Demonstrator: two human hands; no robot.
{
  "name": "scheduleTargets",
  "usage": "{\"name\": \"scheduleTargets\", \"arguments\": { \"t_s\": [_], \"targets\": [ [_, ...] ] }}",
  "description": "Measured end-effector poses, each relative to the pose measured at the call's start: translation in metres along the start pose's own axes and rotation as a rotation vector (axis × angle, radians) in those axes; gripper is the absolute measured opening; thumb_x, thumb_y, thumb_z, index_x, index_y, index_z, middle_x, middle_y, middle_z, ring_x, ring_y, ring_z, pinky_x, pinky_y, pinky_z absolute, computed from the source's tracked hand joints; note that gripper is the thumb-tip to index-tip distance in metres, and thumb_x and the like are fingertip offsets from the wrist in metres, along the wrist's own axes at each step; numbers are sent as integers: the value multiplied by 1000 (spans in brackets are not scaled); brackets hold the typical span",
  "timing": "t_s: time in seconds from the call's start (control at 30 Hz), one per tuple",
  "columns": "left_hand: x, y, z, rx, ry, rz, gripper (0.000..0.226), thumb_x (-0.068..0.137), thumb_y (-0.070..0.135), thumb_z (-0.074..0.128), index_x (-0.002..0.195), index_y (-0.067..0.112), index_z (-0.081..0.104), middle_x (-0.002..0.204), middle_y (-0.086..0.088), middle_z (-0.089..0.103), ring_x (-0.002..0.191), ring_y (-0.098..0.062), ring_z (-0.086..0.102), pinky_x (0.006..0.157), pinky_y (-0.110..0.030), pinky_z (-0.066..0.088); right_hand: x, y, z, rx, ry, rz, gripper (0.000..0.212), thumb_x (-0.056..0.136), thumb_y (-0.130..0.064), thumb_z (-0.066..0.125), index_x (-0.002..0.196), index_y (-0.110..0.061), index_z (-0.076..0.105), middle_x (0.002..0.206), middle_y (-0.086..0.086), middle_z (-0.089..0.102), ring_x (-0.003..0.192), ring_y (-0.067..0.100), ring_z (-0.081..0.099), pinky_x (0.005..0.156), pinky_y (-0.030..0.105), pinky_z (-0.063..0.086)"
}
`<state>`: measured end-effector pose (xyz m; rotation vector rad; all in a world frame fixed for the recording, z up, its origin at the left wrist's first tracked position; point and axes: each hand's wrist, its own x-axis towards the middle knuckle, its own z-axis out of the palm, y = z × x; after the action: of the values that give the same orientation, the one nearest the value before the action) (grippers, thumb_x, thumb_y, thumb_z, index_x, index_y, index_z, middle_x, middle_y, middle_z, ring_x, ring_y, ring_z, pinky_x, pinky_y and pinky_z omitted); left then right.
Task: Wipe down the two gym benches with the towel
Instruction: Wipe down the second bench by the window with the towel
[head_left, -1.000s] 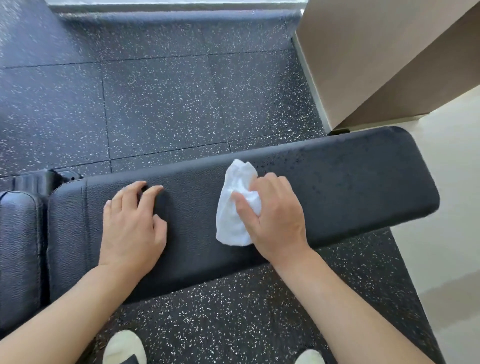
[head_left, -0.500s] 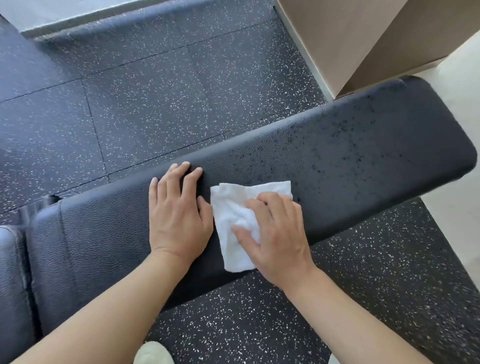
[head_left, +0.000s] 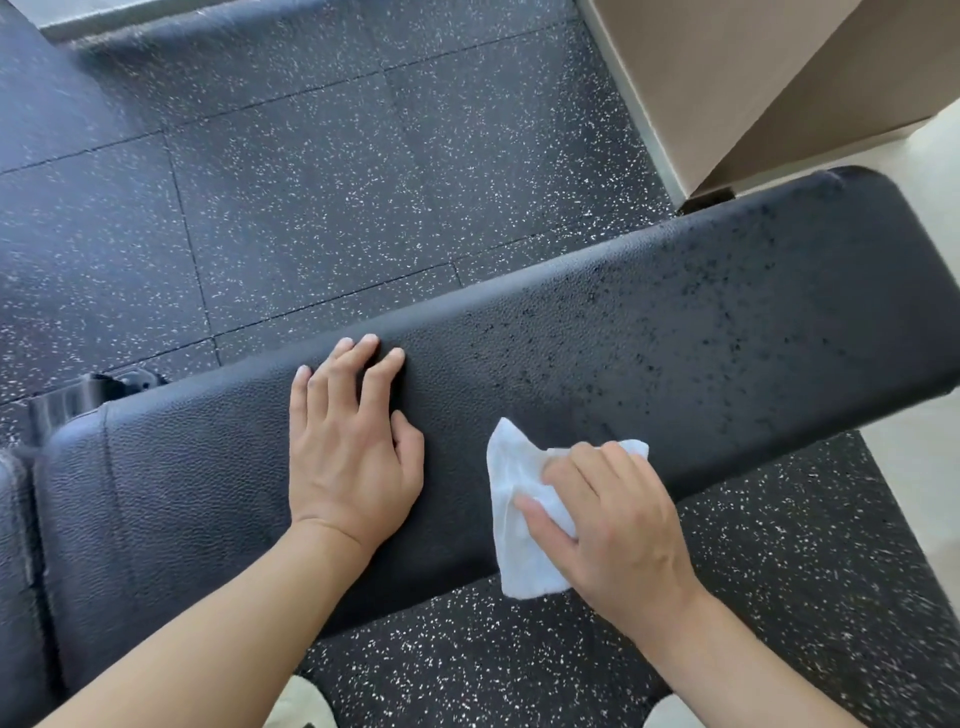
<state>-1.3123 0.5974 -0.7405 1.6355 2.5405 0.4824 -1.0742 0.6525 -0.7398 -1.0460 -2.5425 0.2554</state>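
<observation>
The long black padded gym bench (head_left: 571, 364) lay across the view, and everything here is told from it. The small white crumpled towel (head_left: 524, 525) sat on the bench's near edge, with its bottom part hanging down over the side. The right hand (head_left: 618, 525) pressed down on the towel, its fingers curled over the cloth and its thumb pinching it. The left hand (head_left: 353, 457) lay flat on the bench top beside the towel, fingers straight and spread, holding nothing. Many dark wet-looking dots (head_left: 727, 312) covered the bench top from the towel out to its rounded far right end. To wipe well, I think the right hand should push the towel flat and firm through those dots all the way to that end, and go over the far edge too. The left hand could keep the body steady while leaning. Another black padded piece (head_left: 21, 571) touched the bench's left end; I cannot tell if it was the second bench. A tan wall corner (head_left: 753, 78) stood just behind the bench's right end, so that spot might be tight. Black speckled rubber floor (head_left: 311, 182) lay all around the bench. Nothing sat on the bench top in the towel's way.
</observation>
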Motion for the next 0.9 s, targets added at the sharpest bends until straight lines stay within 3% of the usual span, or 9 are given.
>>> {"name": "scheduleTargets", "arguments": {
  "t_s": [0.37,0.67,0.77,0.9],
  "targets": [
    [1,-2,2,14,-12,-1,55,90,27,45,143,14,55,154,-10,47,149,-34,38,128,-57,20,131,-24,43,-79,59,196,31,99,-45,58,86,-16,60,82,3,56,76,27,51,66,41,37],
    [1,-3,2,23,-14,2,56,89,27,46,143,15,55,155,-9,47,150,-33,37,128,-57,20,15,1,9,-5,-13,60,31,103,-41,59,85,-15,61,80,-3,45,71,20,39,62,38,38],
    [1,-3,2,23,-20,3,56,89,28,46,143,15,55,154,-10,47,150,-34,38,128,-58,20,48,3,16,-54,18,115,36,103,-42,57,82,-13,60,76,0,47,68,22,42,59,39,37],
    [2,-2,0,31,-32,1,57,89,28,46,143,15,56,155,-9,47,150,-33,38,128,-58,21,128,-7,38,-103,45,265,32,101,-45,57,91,-14,59,85,3,55,77,27,51,67,40,36]
  ]
}}
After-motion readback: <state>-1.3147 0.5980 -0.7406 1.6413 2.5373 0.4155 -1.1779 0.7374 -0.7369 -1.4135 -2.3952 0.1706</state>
